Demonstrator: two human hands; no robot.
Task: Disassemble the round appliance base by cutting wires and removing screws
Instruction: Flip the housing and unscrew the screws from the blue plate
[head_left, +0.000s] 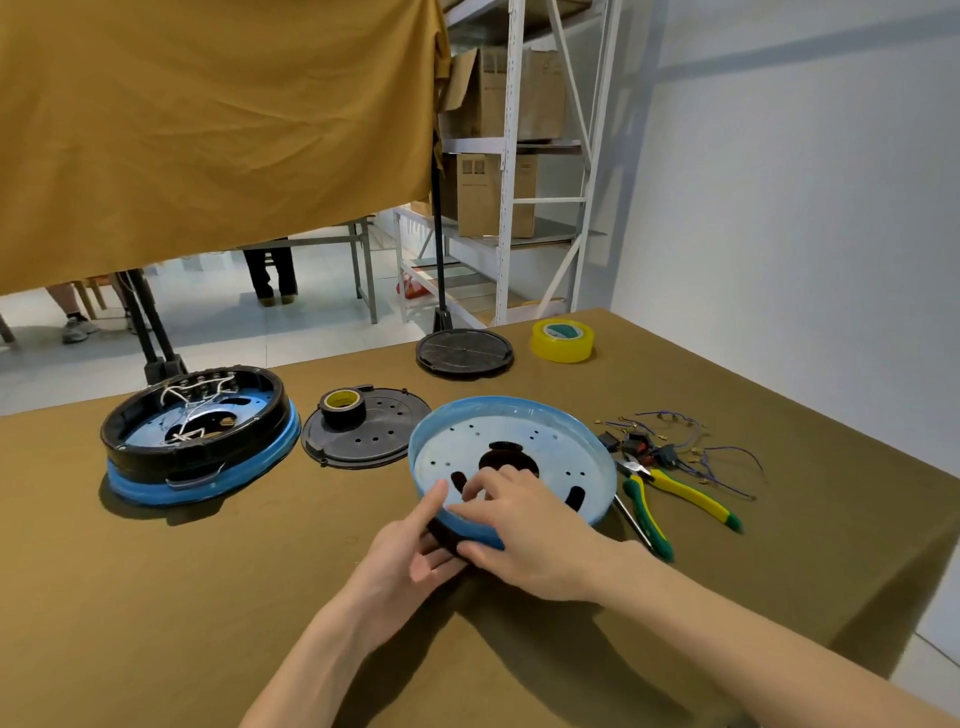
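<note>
A blue round base with a pale perforated inner plate lies tilted in front of me, its near edge lifted. My right hand grips that near rim, fingers inside on the plate and thumb under the edge. My left hand is beside it with fingers spread, the index finger touching the rim and the palm under the edge. A second round base, black on blue with white wires inside, sits at the left. Cut wires with small switches lie at the right.
Yellow-green pliers lie right of the blue base, with a thin tool shaft beside them. A black perforated cover carries a roll of black tape. A black grille disc and a yellow tape roll sit farther back. The table's right edge is close.
</note>
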